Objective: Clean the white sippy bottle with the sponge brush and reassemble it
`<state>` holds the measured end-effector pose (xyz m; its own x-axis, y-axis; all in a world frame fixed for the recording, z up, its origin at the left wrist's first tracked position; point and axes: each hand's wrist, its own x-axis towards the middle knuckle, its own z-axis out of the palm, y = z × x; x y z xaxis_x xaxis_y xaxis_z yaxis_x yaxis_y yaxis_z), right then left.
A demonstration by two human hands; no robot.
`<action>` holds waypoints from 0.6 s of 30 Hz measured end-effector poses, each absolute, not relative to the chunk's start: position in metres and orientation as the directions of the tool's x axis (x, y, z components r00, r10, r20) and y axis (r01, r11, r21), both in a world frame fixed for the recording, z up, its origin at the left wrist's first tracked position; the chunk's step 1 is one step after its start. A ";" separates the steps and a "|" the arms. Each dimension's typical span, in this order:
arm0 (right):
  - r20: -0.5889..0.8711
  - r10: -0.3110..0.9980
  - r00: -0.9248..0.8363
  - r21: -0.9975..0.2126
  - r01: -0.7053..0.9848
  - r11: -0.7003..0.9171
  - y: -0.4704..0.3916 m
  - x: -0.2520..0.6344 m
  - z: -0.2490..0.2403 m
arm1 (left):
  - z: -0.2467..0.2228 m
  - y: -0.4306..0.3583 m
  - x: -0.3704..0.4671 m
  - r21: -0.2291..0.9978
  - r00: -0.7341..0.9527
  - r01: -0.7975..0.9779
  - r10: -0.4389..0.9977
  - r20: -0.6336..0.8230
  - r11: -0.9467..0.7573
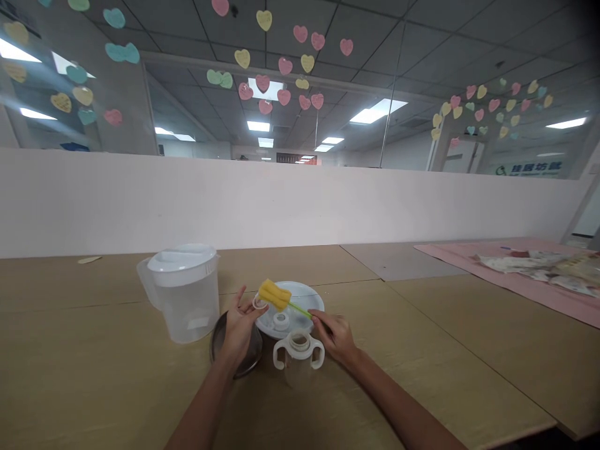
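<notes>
My left hand pinches a small white ring-shaped piece that looks like a bottle part. My right hand grips the thin green handle of a sponge brush, whose yellow sponge head is beside or touching the ring. Below them lies a white plate with a white collar-like ring on it. Nearer to me stands a clear baby bottle, uncapped, with two white side handles. Under my left hand is a dark round metal dish, partly covered by the hand.
A translucent plastic pitcher with a white lid stands left of my left hand. At the far right, a pink cloth carries papers and plastic wrapping. A low white wall topped with glass borders the wooden table.
</notes>
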<state>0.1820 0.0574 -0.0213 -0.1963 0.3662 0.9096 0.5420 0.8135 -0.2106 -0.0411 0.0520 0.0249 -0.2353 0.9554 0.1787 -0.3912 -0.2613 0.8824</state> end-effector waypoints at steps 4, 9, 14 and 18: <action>0.893 0.419 -0.162 -0.283 0.521 0.805 0.058 0.182 -0.022 | 0.029 0.048 -0.040 0.891 -0.243 -0.364 0.951 0.190 -0.271; 0.832 0.541 -0.126 -0.419 0.498 0.760 0.060 0.184 -0.022 | 0.035 0.039 -0.034 0.906 -0.214 -0.316 0.952 0.220 -0.281; 0.798 0.592 -0.113 -0.470 0.499 0.728 0.062 0.186 -0.024 | 0.036 0.039 -0.033 0.928 -0.231 -0.234 0.943 0.238 -0.291; 0.814 0.568 -0.121 -0.419 0.556 0.718 0.062 0.186 -0.023 | 0.034 0.043 -0.035 0.921 -0.240 -0.192 0.926 0.292 -0.340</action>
